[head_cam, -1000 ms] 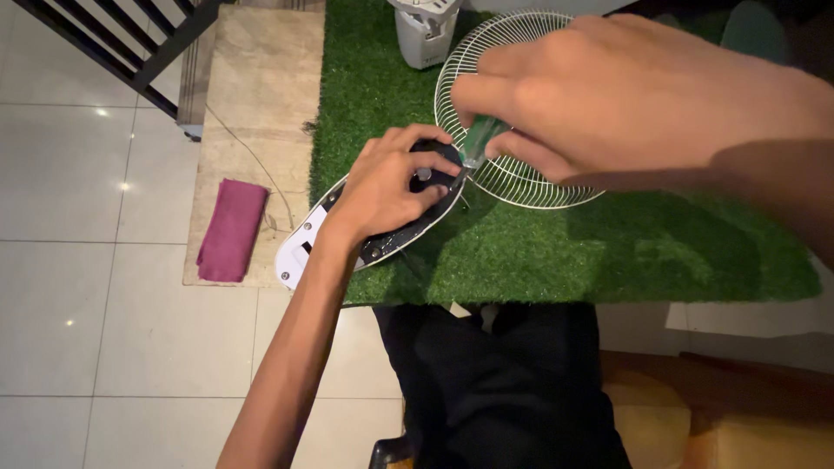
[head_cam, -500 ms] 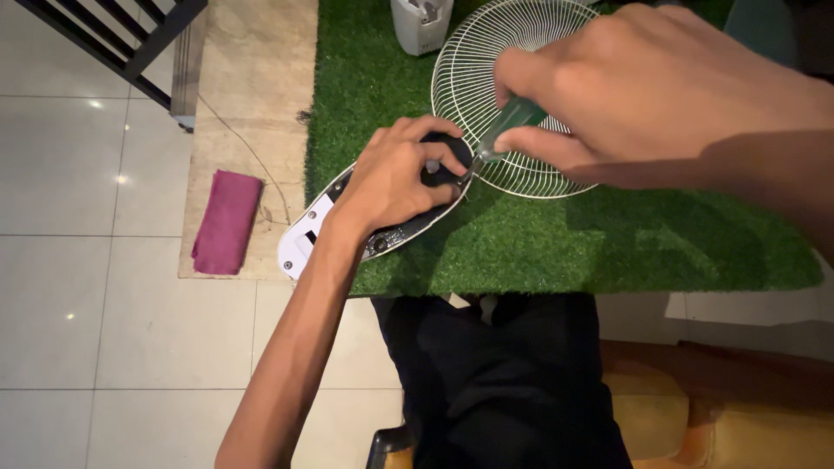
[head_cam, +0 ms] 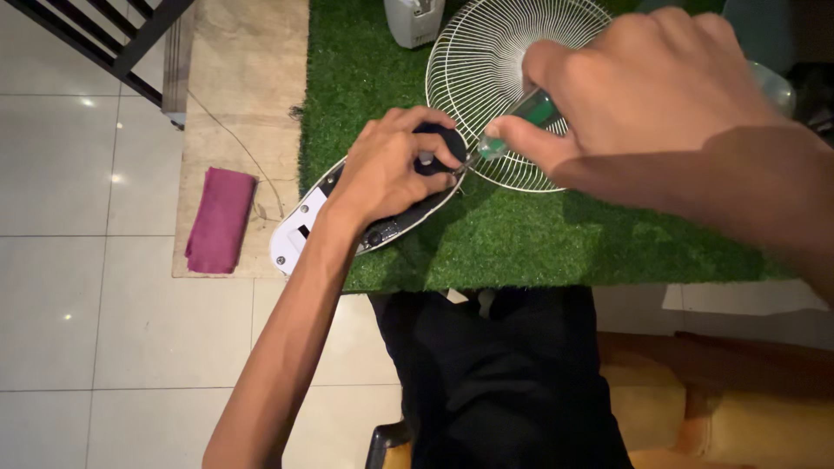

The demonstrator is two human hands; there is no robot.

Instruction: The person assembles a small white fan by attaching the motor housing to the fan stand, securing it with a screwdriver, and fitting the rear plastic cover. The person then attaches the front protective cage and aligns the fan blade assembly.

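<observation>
My left hand (head_cam: 387, 169) presses down on a flat black and white fan part (head_cam: 300, 227) that lies on the green artificial turf (head_cam: 539, 239); its fingers pinch a small dark round piece (head_cam: 439, 143) with a metal stud. My right hand (head_cam: 660, 95) grips a green-handled screwdriver (head_cam: 526, 117), whose tip reaches the spot beside my left fingers. A white wire fan guard (head_cam: 486, 61) lies on the turf just behind the hands, partly covered by my right hand.
A maroon cloth (head_cam: 221, 220) lies on a beige stone slab (head_cam: 239, 95) left of the turf. A white fan body (head_cam: 413, 19) stands at the turf's far edge. Black railing bars (head_cam: 130, 39) cross the top left. My dark-trousered legs (head_cam: 504, 382) are below, over pale floor tiles.
My right hand with the screwdriver has shifted slightly up and right, tilting the handle more. The left hand stays on the part; the view drifted a little.
</observation>
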